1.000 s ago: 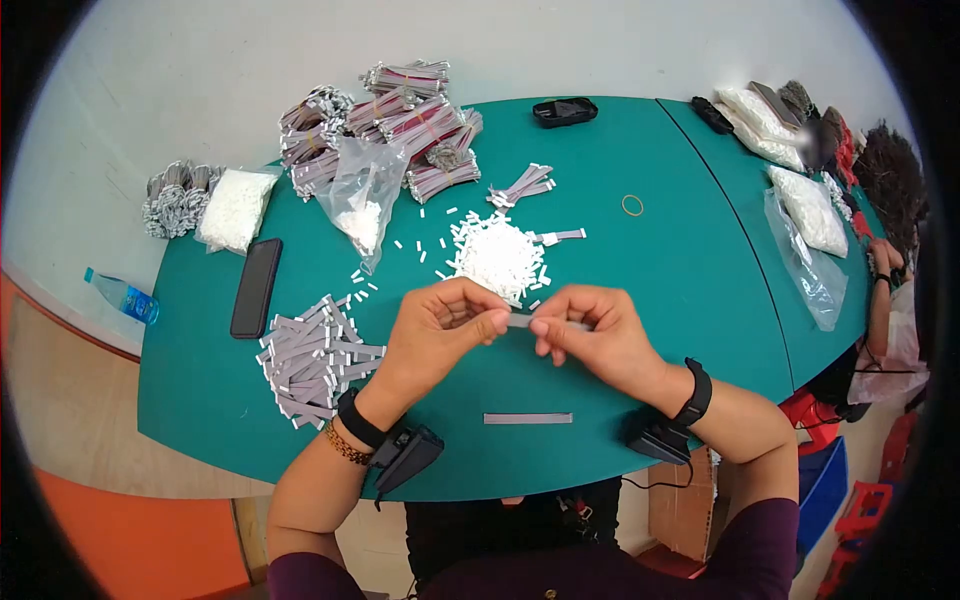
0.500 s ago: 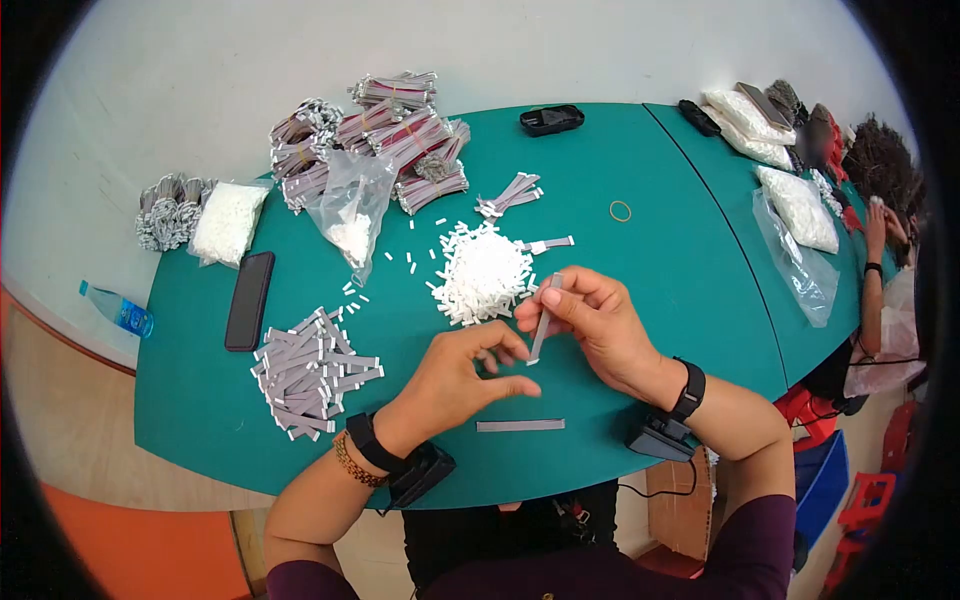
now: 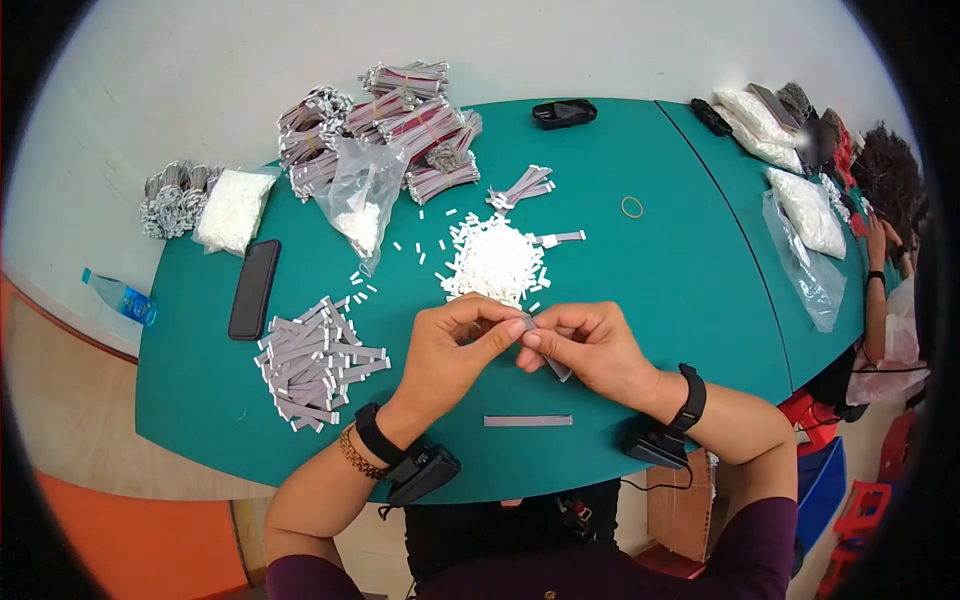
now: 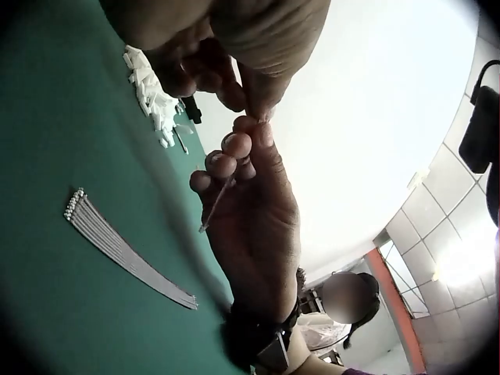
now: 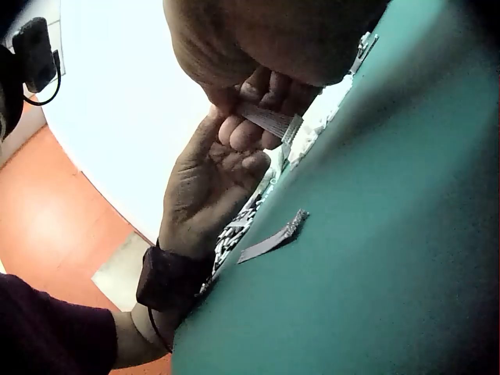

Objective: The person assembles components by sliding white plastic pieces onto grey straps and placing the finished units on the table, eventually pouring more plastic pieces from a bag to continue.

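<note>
Both hands meet over the table just in front of a heap of small white connectors [image 3: 495,262]. The right hand [image 3: 592,352] pinches a short grey ribbon cable [image 5: 269,119], whose white-ended tail slants out below its fingers. At the cable's other end, the left hand [image 3: 452,358] pinches with thumb and forefinger, fingertips right against those of the right hand. Whatever sits between those fingertips is hidden. Nearer the body, another flat grey ribbon cable [image 3: 528,421] lies alone on the table. Left of the left hand is a loose pile of grey cables with white ends [image 3: 315,362].
Bundled cables [image 3: 420,125] are stacked at the back, beside a clear bag of connectors [image 3: 358,215]. A black phone [image 3: 255,290] and a full white bag [image 3: 235,210] lie at left. A rubber band [image 3: 632,207] is at right; another person's arm [image 3: 875,290] shows at the far right.
Half a second ago the hands were apart, the left with spread fingers and the right holding the cable upright. Now they have come together, and the left fingers pinch the cable's end.
</note>
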Available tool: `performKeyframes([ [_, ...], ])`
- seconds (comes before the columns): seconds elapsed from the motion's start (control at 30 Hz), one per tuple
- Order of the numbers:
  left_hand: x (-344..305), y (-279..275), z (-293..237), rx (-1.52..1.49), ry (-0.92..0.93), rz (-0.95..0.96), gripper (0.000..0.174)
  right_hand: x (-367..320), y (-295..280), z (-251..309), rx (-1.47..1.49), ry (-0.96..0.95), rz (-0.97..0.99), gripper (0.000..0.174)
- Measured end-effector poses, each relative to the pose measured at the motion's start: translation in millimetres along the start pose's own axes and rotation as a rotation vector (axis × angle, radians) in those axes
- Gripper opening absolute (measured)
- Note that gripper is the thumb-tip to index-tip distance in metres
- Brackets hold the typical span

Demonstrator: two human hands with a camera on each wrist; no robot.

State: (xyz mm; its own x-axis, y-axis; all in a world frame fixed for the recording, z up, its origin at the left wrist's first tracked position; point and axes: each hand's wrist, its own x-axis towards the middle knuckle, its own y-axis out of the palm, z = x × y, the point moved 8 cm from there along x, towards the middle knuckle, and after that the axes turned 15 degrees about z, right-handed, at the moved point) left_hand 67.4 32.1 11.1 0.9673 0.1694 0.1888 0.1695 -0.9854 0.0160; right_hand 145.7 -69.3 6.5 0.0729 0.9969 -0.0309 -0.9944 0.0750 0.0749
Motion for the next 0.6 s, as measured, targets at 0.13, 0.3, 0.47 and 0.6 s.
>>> performKeyframes([
  [0.13, -1.4, 0.7, -0.6, -0.045, -0.047, -0.007, 0.01, 1.2, 0.0, -2.9, 0.022, -0.029, -0.015, 0.02],
  [0.3, -1.1, 2.9, 0.1, -0.069, -0.063, -0.005, 0.009, -0.8, 2.4, 2.4, 0.005, -0.017, -0.009, 0.02],
  [0.47, -1.3, 4.2, 0.8, -0.076, -0.084, 0.022, 0.007, -0.5, 4.5, 1.4, -0.025, -0.004, -0.001, 0.018],
  [0.6, -1.3, 3.1, 1.1, -0.011, -0.032, 0.005, 0.009, 0.2, 4.2, -0.5, -0.114, -0.048, -0.011, 0.017],
])
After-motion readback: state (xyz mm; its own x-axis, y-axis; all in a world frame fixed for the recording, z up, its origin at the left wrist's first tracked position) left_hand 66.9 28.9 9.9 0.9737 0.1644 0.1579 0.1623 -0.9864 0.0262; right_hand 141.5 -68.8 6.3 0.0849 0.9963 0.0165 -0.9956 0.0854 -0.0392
